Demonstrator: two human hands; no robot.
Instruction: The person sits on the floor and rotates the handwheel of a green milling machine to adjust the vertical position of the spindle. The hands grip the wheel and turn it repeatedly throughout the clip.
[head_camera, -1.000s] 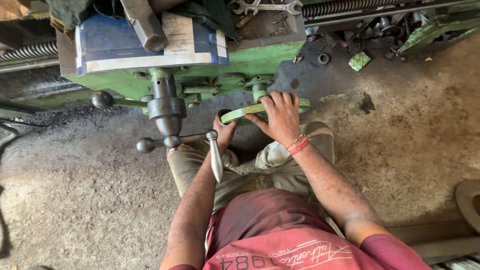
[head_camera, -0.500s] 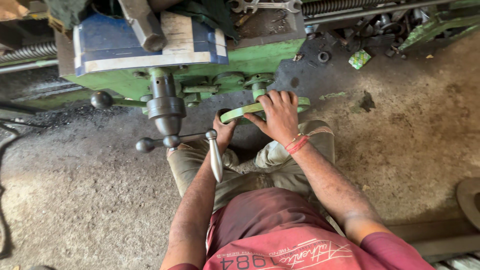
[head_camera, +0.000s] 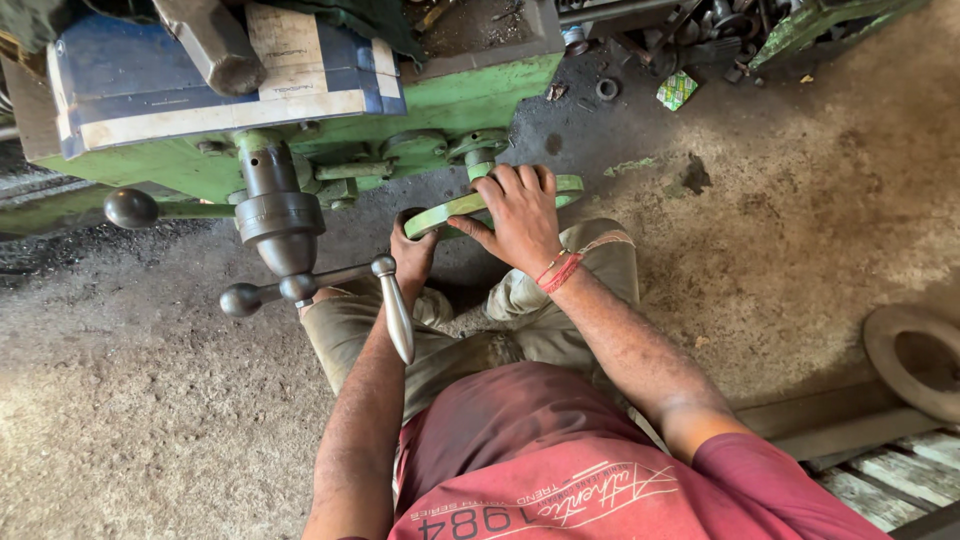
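Head view
Right hand (head_camera: 520, 215): fingers curled over the top rim of the flat green metal handwheel (head_camera: 450, 208), gripping it.
Left hand (head_camera: 412, 255): under the wheel's lower edge, probably closed on it; fingers hidden.
Handwheel: at the green machine body's (head_camera: 440, 105) front edge, above the knees.
Open room: bare dusty concrete floor (head_camera: 820, 230) rightward; grey steel spoke lever with ball knobs (head_camera: 300, 285) just left.

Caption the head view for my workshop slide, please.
Both hands, left hand and right hand, grip a green handwheel on a green machine.
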